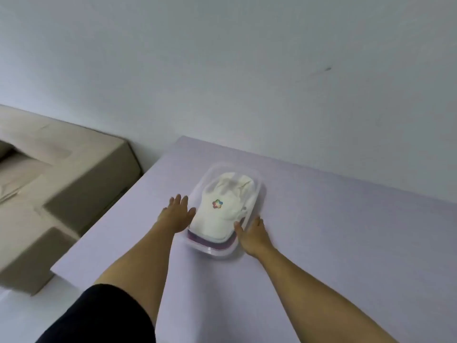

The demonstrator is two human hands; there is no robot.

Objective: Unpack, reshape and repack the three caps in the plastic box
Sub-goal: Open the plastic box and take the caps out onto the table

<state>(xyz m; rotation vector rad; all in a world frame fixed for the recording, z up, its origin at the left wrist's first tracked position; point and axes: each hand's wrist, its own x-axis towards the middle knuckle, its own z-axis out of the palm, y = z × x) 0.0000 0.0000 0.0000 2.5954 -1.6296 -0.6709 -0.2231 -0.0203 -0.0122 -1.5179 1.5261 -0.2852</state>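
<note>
A clear plastic box [257,178] lies on the pale lilac table [333,231]. On top of the stack inside is a white cap [230,194] with a small coloured logo, its brim towards me. Under that brim a purple cap edge [210,241] shows; any other cap is hidden. My left hand [176,215] rests flat against the box's left side, fingers spread. Against the near right side is my right hand [253,235], thumb by the white brim. Neither hand grips anything.
A white wall [247,70] rises right behind the table. To the left stands a beige sofa [61,181], below the table's left edge [111,214]. The table top runs on to the right of the box.
</note>
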